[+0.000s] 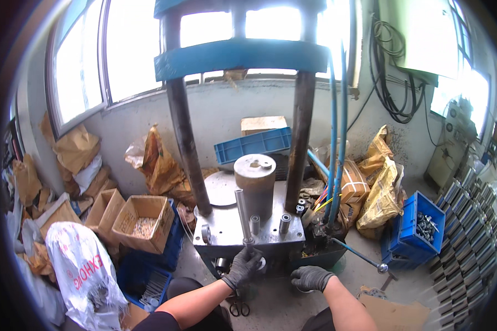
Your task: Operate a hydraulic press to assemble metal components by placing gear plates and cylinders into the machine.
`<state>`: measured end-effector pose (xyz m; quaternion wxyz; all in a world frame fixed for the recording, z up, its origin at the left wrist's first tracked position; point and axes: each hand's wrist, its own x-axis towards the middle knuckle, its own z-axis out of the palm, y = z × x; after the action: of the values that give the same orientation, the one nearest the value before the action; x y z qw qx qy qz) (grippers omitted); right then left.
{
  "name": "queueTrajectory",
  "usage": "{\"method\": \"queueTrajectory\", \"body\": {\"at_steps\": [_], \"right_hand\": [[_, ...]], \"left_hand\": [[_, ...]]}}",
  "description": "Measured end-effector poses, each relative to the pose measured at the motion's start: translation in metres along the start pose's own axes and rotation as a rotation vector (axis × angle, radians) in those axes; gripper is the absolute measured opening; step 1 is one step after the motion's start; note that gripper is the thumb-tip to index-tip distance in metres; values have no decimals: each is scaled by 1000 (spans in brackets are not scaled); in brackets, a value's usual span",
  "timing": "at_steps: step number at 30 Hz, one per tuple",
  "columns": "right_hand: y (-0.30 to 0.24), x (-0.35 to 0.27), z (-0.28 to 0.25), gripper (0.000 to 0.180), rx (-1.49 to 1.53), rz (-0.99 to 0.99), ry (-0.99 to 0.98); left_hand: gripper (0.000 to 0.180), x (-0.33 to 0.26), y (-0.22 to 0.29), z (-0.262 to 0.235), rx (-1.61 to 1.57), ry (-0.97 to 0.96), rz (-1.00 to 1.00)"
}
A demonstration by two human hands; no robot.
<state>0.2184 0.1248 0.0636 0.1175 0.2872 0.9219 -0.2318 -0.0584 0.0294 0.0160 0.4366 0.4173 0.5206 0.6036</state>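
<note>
Head view: white printed sack (83,270) left of left hand (243,266).

Bright windows (130,49) (glaring), grey wall (226,110), cluttered concrete floor (359,265).

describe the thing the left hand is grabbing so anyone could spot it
Start at the blue-framed press and drop to its steel base plate. At the front edge the gloved left hand grips a thin grey rod, taller and slimmer than the short sleeves beside it.
</note>
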Motion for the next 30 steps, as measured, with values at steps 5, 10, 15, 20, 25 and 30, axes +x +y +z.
{"method": "queueTrajectory", "body": {"at_steps": [5,10,15,20,25,30], "right_hand": [[-11,1,-7,45,42,-51,-58],[-19,2,-12,45,73,-90,-81],[-22,3,-8,47,76,-123,-42],[-23,9,-6,50,40,-139,-51],[-29,2,-7,51,24,-121,-51],[-41,-19,-19,51,-26,-90,-65]], "left_hand": [[19,36,90,1,-97,-24,452],[22,125,205,-8,-78,-156,678],[16,222,250,-19,360,197,532],[13,281,246,-4,400,327,364],[16,285,238,0,589,328,446],[22,281,234,-2,648,331,498]]}}
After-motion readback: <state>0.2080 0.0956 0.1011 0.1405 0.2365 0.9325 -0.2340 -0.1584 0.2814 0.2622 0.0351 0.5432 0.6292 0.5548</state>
